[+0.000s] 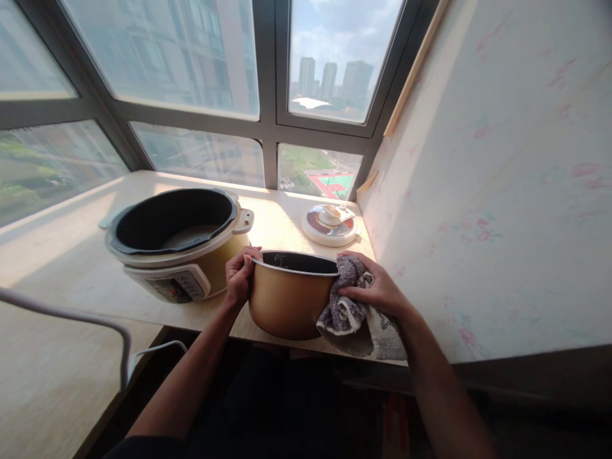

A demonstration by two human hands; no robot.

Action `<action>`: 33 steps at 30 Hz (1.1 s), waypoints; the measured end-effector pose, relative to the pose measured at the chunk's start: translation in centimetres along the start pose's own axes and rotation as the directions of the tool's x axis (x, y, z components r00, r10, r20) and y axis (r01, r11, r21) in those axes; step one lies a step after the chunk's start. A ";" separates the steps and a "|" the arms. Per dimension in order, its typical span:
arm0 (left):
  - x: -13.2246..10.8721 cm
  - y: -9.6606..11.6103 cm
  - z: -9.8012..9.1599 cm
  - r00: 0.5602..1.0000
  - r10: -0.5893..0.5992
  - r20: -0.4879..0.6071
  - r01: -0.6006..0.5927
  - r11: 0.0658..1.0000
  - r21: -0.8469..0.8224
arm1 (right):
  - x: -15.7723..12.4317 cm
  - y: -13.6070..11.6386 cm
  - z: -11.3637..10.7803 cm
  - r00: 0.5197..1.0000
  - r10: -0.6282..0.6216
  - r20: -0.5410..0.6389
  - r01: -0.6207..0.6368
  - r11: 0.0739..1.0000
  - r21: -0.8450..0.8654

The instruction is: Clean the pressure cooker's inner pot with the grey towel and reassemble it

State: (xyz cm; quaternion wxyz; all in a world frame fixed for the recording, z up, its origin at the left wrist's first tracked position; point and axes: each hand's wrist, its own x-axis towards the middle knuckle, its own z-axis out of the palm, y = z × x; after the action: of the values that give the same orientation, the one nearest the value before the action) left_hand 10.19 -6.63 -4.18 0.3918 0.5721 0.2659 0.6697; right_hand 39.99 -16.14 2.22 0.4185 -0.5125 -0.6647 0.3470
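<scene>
Grey cable: Over my feed I see it [125, 357] loop at the far left, well apart from my left hand [240, 275].
Cooker body: It [189, 255] sits on the table [282, 220], beyond and left of that same hand, with its dark top uncovered and its control panel facing my side.
Left hand: I have it pinching the left rim of the inner pot [289, 303], fingertips curled over the edge.
Inner pot: It is upright between my hands, its mouth upward; I cannot tell whether its base touches the table.
Lid: A round white lid [329, 229] lies on the table beyond the pot, ahead of my right hand [380, 287].
Cloth: The bunched grey cloth [347, 312] covers the right rim, its loose end hanging below my right hand.
Right hand: It pinches the cloth against the pot, thumb on the near side. I judge the step as wiping that rim, which calls for a steady left hold and even cloth pressure along the edge.
Wall: Pink-flowered, the wall [482, 229] rises right of both hands.
</scene>
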 end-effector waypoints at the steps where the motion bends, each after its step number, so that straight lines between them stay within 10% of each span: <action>1: 0.0 0.1 0.1 1.000 -0.005 0.013 0.005 1.000 -0.004 | -0.1 -0.2 0.1 1.000 0.000 -0.003 0.000 1.000 0.011; 8: -0.5 3.8 0.1 0.977 0.005 0.212 -0.063 0.961 0.270 | -0.2 -1.8 0.3 0.996 0.076 0.048 -0.079 0.994 0.072; 12: -0.9 8.1 2.0 0.837 0.067 0.544 -0.436 0.683 0.586 | -0.2 -3.3 1.3 0.996 0.081 0.036 -0.082 0.996 0.026; 18: -2.5 10.4 6.7 0.759 -0.055 0.649 -0.597 0.339 0.727 | -1.0 -5.8 4.0 0.997 0.035 -0.072 -0.053 0.964 -0.260; 23: -2.4 8.9 7.0 0.825 -0.063 0.562 -0.489 0.422 0.764 | -2.3 -6.2 5.2 0.975 -0.083 -0.207 0.006 0.937 -0.348; 28: -1.7 7.4 6.0 0.977 -0.011 0.213 -0.166 0.585 0.794 | -3.4 -4.3 5.2 0.889 -0.318 -0.329 0.185 0.908 -0.377; 33: -1.3 6.2 5.7 1.000 0.015 -0.012 -0.004 0.772 0.636 | -2.8 -1.5 3.4 0.891 -0.377 -0.252 0.310 0.912 -0.268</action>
State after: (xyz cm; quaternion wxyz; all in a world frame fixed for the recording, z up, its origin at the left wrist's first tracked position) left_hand 14.45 -11.63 1.25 0.1698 0.6665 0.4767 0.5474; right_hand 36.70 -19.34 1.57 0.5093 -0.4757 -0.7087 0.1100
